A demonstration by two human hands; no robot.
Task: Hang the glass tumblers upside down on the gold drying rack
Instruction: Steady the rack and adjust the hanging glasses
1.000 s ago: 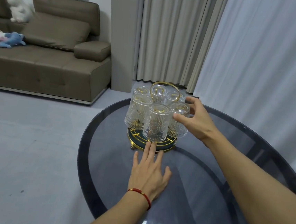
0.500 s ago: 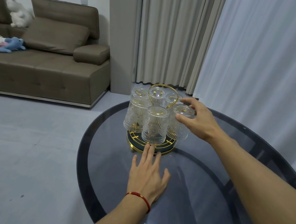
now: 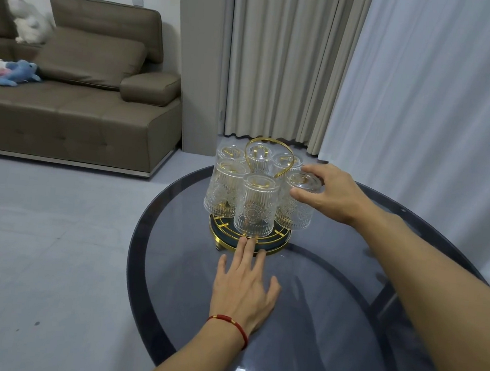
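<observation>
— Six glass tumblers hang upside down on the gold drying rack (image 3: 249, 239), is that correct?

— Yes, I count six. Three are in the back row, partly behind the gold loop handle (image 3: 269, 142), and three are in the front. The rack stands on the round dark glass table (image 3: 333, 283), on its far side.

— What does the right hand (image 3: 331, 193) do?

— It holds the front right tumbler (image 3: 295, 205) near the upturned bottom. The thumb lies on the near side of the glass and the fingers curve over the far side, so the hand grips it. This tumbler leans a little outward to the right; its rim is above the edge of the rack base.

— And the left hand (image 3: 243, 287)?

— It lies flat on the table, palm down, with the fingers straight and spread. It holds nothing. The tips of the long fingers touch the front edge of the rack base, just below the front middle tumbler (image 3: 255, 207). On the wrist there is a red cord bracelet (image 3: 230, 324).

— Does the front left tumbler (image 3: 222, 192) touch a hand?

— No, it hangs free, close beside the middle one.

— What is around the table?

— Behind it hang beige curtains (image 3: 279, 60) and, to the right, a white sheer curtain (image 3: 439, 114). To the left stands a brown sofa (image 3: 75, 103) on the grey floor (image 3: 38, 240). On the sofa lies a blue plush toy (image 3: 18, 72), and a white plush toy (image 3: 29, 21) sits at the back.
</observation>
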